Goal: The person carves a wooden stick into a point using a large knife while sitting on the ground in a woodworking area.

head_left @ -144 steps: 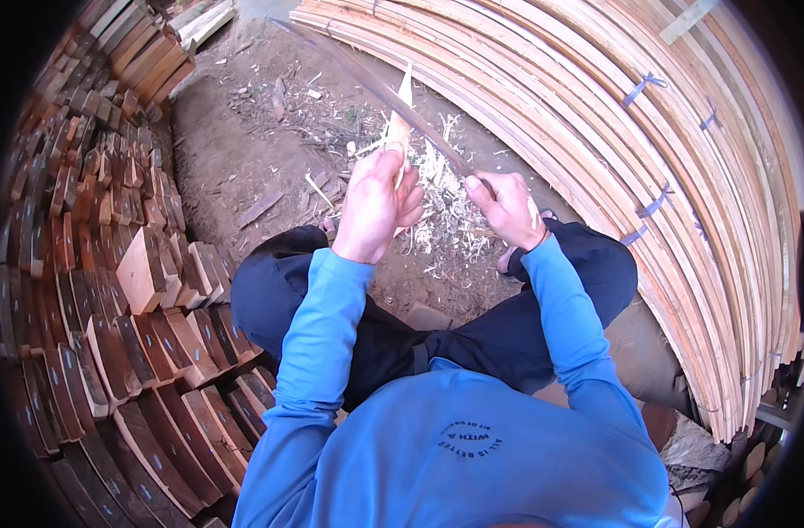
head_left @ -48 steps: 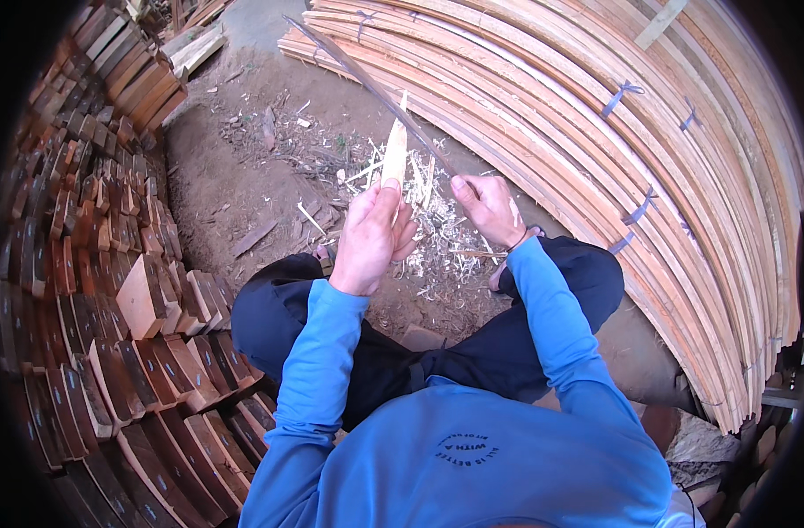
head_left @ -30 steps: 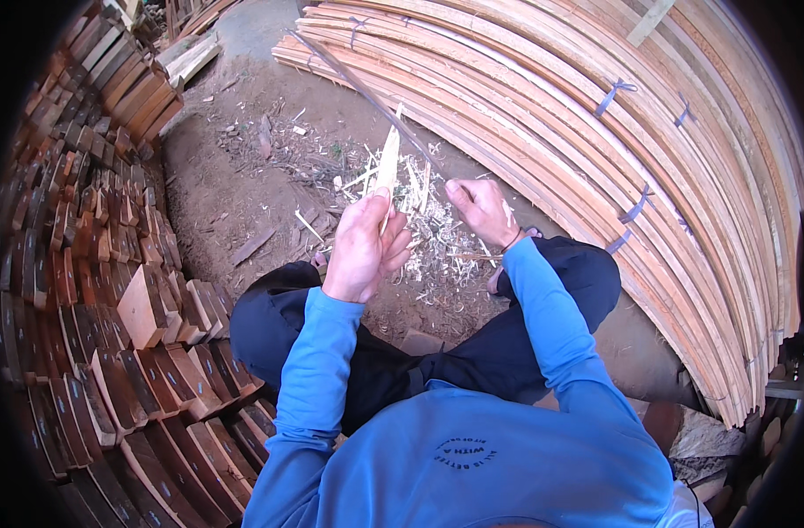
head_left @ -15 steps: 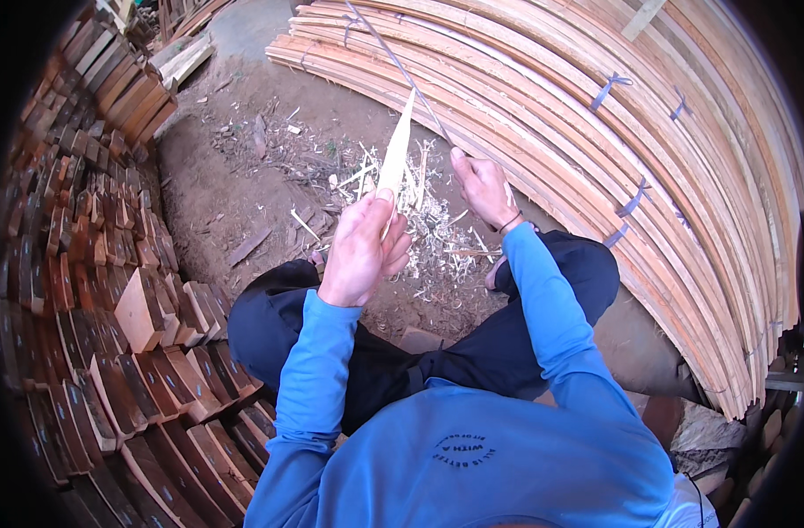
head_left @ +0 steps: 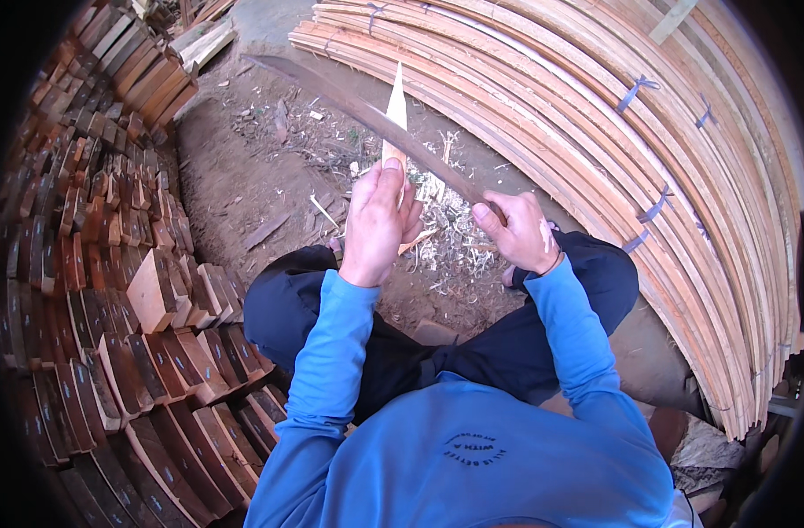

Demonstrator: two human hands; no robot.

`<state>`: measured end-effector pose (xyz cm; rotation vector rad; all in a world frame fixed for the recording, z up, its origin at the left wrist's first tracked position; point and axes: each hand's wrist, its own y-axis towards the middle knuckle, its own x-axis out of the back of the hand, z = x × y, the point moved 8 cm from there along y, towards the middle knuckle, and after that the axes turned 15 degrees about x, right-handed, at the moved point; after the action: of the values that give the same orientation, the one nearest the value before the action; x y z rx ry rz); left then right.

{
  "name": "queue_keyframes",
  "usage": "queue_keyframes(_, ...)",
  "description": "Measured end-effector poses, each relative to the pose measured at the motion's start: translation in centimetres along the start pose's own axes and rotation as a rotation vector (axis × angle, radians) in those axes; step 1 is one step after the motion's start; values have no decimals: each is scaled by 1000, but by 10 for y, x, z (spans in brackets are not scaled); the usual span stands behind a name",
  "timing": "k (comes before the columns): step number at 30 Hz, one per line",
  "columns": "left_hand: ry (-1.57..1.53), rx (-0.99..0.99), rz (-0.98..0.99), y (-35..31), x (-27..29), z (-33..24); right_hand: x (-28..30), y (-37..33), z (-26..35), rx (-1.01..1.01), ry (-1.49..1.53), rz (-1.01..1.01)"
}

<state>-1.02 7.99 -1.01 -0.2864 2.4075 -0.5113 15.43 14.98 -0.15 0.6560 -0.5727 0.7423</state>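
Note:
My left hand (head_left: 380,220) is closed around the lower end of a pale, freshly cut wooden stake (head_left: 396,107), whose tapered point is up. My right hand (head_left: 523,231) grips the handle end of a long, dark-bladed machete (head_left: 331,95). The blade slants from that hand up to the far left and crosses in front of the stake, just above my left thumb. Whether the edge touches the wood I cannot tell. Pale wood shavings (head_left: 459,233) lie heaped on the ground beyond and between my hands.
Stacked timber blocks (head_left: 155,352) rise close on my left. Long bundled wooden strips (head_left: 543,106), bound with blue ties (head_left: 638,91), curve along the right and far side. My bent legs (head_left: 587,273) frame the dirt ground (head_left: 234,167), where wood scraps are scattered.
The machete has swung from pointing steeply away to lying slantwise across the stake, its blade's flat side now showing. My right hand has come lower and turned. The stake stands more upright.

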Motion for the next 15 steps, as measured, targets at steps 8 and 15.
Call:
queue_keyframes(8,156,-22,-13,-2,-6,6,2,12,-27,81,-124,-138)
queue_keyframes(15,128,14,-27,-5,-2,12,-8,20,-23,8,-31,-4)
